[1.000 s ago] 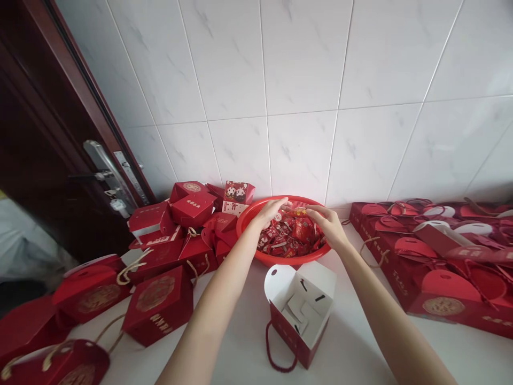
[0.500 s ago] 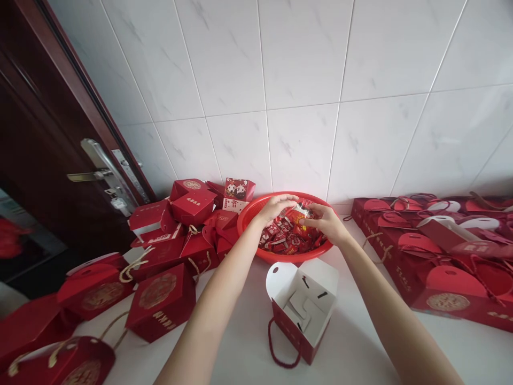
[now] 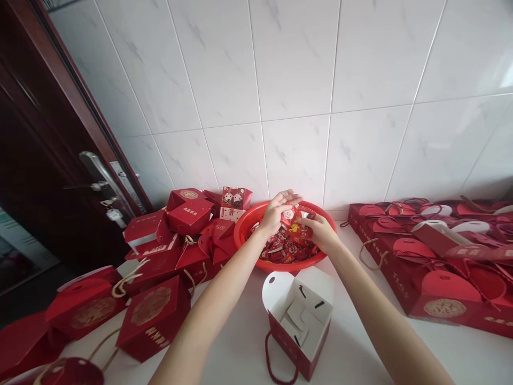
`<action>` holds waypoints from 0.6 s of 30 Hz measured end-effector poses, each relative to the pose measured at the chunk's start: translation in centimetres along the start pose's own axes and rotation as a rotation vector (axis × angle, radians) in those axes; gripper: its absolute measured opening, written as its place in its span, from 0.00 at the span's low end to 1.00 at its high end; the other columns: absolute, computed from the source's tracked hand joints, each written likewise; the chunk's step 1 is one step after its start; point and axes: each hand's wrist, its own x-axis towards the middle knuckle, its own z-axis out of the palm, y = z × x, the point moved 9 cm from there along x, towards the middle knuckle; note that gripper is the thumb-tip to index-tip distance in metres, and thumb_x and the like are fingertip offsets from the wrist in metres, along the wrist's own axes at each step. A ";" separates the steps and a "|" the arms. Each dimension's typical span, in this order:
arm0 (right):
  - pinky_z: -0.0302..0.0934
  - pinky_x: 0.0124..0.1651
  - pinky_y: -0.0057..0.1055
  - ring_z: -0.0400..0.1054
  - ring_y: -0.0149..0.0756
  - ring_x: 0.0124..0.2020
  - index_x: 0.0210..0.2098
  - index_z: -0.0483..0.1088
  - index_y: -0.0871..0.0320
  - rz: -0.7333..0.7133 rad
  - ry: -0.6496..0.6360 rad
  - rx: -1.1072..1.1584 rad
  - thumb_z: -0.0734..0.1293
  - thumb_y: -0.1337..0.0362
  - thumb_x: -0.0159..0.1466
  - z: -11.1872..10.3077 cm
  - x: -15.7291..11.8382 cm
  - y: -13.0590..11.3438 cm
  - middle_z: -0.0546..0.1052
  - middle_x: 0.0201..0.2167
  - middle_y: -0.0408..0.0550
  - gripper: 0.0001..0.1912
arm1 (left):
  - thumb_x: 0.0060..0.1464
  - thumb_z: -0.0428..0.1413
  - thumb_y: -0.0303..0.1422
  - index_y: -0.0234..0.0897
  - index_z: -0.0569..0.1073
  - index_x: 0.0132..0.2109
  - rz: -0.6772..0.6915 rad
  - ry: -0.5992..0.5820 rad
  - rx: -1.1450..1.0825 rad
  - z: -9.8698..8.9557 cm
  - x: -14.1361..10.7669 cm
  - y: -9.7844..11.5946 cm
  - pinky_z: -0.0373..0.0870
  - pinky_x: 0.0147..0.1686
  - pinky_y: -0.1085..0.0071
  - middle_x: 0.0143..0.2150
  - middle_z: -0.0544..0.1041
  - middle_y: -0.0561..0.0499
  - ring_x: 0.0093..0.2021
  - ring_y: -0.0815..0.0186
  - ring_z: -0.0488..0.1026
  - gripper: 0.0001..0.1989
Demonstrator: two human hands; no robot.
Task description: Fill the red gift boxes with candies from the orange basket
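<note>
Over the round red plastic basket (image 3: 289, 267), the left hand (image 3: 276, 212) holds a red-and-white packet (image 3: 288, 215); the right hand (image 3: 323, 233) pinches a red-and-yellow packet (image 3: 297, 229). An open red cardboard box (image 3: 289, 340) stands on the white bench (image 3: 356, 350).

over at the back of the surface (image 3: 356, 337), just before the wall (image 3: 296, 69), i see a basket (image 3: 294, 266) with packets (image 3: 286, 252) in it. one box (image 3: 288, 339) stands in front; heaped boxes (image 3: 190, 214) lie left, near the door (image 3: 36, 176), grouped cartons (image 3: 401, 280) right.
</note>
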 end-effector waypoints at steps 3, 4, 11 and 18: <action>0.76 0.36 0.39 0.78 0.45 0.37 0.27 0.70 0.55 0.106 -0.064 0.084 0.76 0.61 0.49 0.5 -0.1 0.5 0.81 0.32 0.49 0.12 | 0.56 0.54 0.26 0.37 0.71 0.54 -0.006 -0.068 0.072 1.1 -0.2 -0.7 0.63 0.61 0.66 0.64 0.71 0.42 0.65 0.58 0.67 0.18; 0.76 0.37 0.39 0.78 0.45 0.39 0.27 0.70 0.56 0.122 -0.068 0.104 0.76 0.61 0.48 0.5 -0.2 0.5 0.81 0.33 0.49 0.12 | 0.57 0.54 0.27 0.39 0.71 0.55 -0.007 -0.082 0.108 1.3 -0.1 -1.0 0.61 0.63 0.66 0.66 0.68 0.43 0.68 0.59 0.63 0.18; 0.75 0.32 0.36 0.78 0.47 0.39 0.34 0.72 0.56 0.135 0.065 0.172 0.78 0.61 0.45 -0.6 -0.2 0.8 0.81 0.34 0.48 0.19 | 0.60 0.52 0.37 0.41 0.73 0.53 -0.088 0.032 0.299 -1.5 1.3 -2.7 0.67 0.58 0.67 0.63 0.72 0.45 0.64 0.59 0.68 0.15; 0.74 0.33 0.36 0.79 0.48 0.39 0.33 0.69 0.55 0.096 0.205 0.227 0.78 0.62 0.43 -1.9 -0.1 0.8 0.82 0.34 0.47 0.21 | 0.32 0.70 0.30 0.40 0.68 0.20 -0.407 0.042 0.589 -7.1 0.2 -8.3 0.69 0.28 0.69 0.21 0.74 0.51 0.29 0.58 0.76 0.15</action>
